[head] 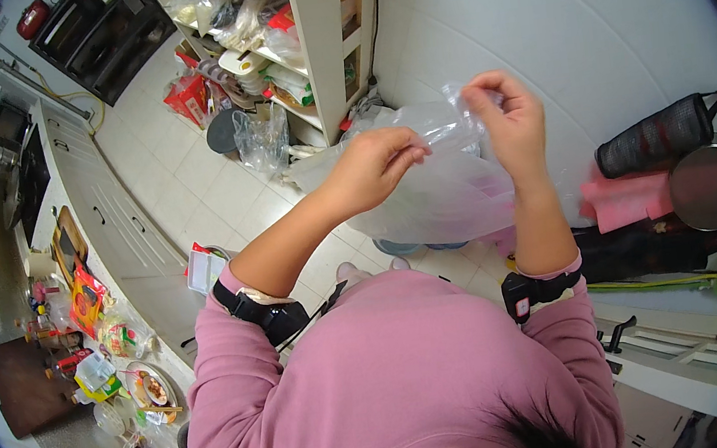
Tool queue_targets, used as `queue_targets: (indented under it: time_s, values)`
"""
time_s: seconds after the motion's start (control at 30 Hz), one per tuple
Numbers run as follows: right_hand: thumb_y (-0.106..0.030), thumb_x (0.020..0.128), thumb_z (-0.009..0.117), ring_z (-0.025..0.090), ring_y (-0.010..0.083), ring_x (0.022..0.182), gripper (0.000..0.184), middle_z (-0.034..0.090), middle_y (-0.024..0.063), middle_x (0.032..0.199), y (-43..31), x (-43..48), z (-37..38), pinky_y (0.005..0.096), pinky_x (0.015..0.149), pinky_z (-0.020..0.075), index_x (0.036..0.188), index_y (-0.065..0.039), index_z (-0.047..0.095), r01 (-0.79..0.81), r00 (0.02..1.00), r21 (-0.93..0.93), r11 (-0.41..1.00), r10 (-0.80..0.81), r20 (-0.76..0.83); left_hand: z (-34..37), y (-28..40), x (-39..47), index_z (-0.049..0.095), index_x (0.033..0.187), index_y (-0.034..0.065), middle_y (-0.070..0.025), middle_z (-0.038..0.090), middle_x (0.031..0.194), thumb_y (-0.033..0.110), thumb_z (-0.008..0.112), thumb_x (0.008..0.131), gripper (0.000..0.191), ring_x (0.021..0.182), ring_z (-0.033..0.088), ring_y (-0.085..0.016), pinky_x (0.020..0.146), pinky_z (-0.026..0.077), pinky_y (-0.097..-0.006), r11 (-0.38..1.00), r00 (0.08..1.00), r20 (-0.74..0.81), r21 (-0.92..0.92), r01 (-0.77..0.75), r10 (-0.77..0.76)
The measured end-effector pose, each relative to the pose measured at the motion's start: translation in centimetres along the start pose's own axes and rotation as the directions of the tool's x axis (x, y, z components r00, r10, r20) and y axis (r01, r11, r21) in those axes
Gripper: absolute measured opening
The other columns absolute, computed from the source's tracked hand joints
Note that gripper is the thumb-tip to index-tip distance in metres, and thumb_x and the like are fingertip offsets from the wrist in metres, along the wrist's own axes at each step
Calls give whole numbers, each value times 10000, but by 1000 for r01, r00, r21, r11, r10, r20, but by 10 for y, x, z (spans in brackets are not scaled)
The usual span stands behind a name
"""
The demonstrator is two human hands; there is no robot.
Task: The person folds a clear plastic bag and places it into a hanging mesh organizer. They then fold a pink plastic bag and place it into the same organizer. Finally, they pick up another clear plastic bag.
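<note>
A large translucent plastic bag (422, 196) hangs before me, above the floor, with pinkish and greenish contents showing faintly through it. My right hand (510, 118) pinches the gathered, crumpled top of the bag between thumb and fingers. To its left, my left hand (382, 167) has its thumb and fingertips drawn together on the film just below that gathered part. The fingertips of the left hand are partly hidden and slightly blurred. Below the bag, the rims of bluish basins (401, 245) show near my feet.
A white shelf unit (310, 48) packed with bags stands ahead. Beside it are a dark bin (223, 132) and a clear plastic bag (262, 138). The cluttered counter (174, 364) runs along the left. On the right wall hang a black mesh bag (656, 133) and a round lid (708, 188).
</note>
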State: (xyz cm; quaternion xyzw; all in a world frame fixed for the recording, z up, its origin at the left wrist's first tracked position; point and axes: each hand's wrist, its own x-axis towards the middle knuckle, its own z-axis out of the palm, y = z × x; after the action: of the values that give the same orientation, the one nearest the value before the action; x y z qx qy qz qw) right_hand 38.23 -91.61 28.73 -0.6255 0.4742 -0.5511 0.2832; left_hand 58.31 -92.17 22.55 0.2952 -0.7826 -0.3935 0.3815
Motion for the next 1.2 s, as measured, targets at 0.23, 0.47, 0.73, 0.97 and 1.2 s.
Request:
queue_targets:
  time_s: [0.23,0.47,0.73,0.97,1.2]
  values:
    - [-83,913,584,530,86,746,87,580,21,851,4,17,-36,214,680,424,969,-38,536,115,966,424,898,-2,-257,29,-72,-52,637,966,51,-91,625,883,93,655,777,194,828,588,-257,743,466,-329,989,961,236,-11,150,-143]
    - [-48,894,596,585,122,865,145,606,69,934,12,32,-68,224,760,467,1025,-12,546,134,934,362,923,4,-358,65,-142,-112,593,915,38,-153,602,902,161,598,807,164,867,567,-323,785,446,-369,977,958,213,-56,206,-190]
    - [0,881,586,597,171,1002,144,623,129,1073,33,66,-152,249,867,492,1023,-4,563,102,856,309,946,74,-511,36,-151,-146,592,1033,62,-163,637,901,211,594,833,249,848,611,-330,761,479,-396,913,796,450,253,321,-405]
    - [41,833,632,623,194,957,131,649,169,1008,82,69,-176,258,826,493,868,-50,545,133,842,265,955,32,-538,29,-149,-141,645,1044,81,-167,653,948,181,578,787,284,886,618,-350,788,485,-431,766,588,552,612,197,-592]
    - [-24,853,636,613,136,826,130,655,153,1002,108,75,-195,227,729,464,842,-71,515,115,797,195,974,27,-604,-8,-183,-142,704,981,162,-116,683,975,154,571,769,251,968,637,-255,812,488,-382,421,267,451,892,-163,-851]
